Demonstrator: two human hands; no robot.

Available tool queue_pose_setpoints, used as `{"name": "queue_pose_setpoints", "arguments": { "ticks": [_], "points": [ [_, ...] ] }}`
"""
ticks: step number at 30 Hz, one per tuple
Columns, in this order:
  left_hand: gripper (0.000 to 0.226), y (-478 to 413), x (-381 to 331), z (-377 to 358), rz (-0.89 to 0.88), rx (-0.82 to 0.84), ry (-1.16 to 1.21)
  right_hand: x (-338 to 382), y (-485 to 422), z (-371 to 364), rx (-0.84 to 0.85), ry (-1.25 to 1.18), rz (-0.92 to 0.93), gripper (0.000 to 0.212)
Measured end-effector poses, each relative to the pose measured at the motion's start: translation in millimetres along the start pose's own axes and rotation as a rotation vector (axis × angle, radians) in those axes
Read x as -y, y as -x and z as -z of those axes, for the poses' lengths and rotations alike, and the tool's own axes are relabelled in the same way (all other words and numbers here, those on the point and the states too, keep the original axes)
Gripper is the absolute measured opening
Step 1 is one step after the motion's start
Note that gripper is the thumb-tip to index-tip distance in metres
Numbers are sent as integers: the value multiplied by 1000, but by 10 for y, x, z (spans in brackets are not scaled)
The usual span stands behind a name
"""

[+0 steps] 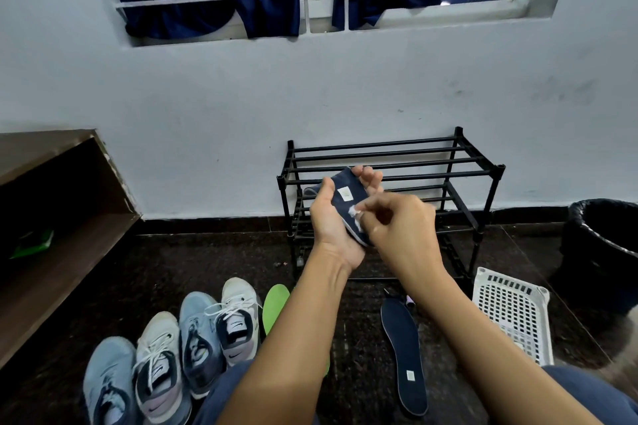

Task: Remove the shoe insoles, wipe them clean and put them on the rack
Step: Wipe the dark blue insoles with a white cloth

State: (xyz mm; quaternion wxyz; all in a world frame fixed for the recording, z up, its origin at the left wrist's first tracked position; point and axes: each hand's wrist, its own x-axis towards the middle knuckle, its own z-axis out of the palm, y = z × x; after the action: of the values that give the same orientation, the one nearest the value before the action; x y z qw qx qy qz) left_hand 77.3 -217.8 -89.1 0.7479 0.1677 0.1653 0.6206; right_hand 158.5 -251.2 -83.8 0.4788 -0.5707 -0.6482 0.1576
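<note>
My left hand grips a navy insole with a small pale label, held up in front of the black shoe rack. My right hand pinches a small white wipe against the insole's edge. A second navy insole lies flat on the dark floor below my right forearm. A green insole lies on the floor to the left of my left forearm, partly hidden by it. Both tiers of the rack show bare bars where they are in view.
Several sneakers stand in a row at the lower left. A white perforated basket lies right of the rack, with a black bin beyond it. A brown wooden shelf lines the left side.
</note>
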Motion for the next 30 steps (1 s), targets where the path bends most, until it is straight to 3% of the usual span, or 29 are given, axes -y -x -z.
{"name": "queue_pose_setpoints", "arguments": {
  "ticks": [3, 5, 14, 16, 20, 26, 30],
  "points": [
    [51, -26, -98, 34, -44, -11, 20, 9, 65, 7, 117, -58, -16, 15],
    [50, -18, -109, 27, -43, -1, 16, -2, 81, 0, 108, -67, -1, 14],
    [52, 13, 1, -41, -27, 13, 0, -110, 23, -62, -186, 124, 209, 13],
    [51, 16, -17, -30, -25, 15, 16, -83, 54, -55, -170, 35, 130, 12],
    [50, 15, -103, 54, -54, 20, 24, -34, 113, -36, 14, -115, -103, 9],
    [49, -7, -192, 82, -190, 8, 2, -16, 193, -50, 177, -290, -252, 10],
    [48, -39, -164, 90, -190, 18, -12, -52, 189, -48, 218, -396, -322, 11]
  ]
}}
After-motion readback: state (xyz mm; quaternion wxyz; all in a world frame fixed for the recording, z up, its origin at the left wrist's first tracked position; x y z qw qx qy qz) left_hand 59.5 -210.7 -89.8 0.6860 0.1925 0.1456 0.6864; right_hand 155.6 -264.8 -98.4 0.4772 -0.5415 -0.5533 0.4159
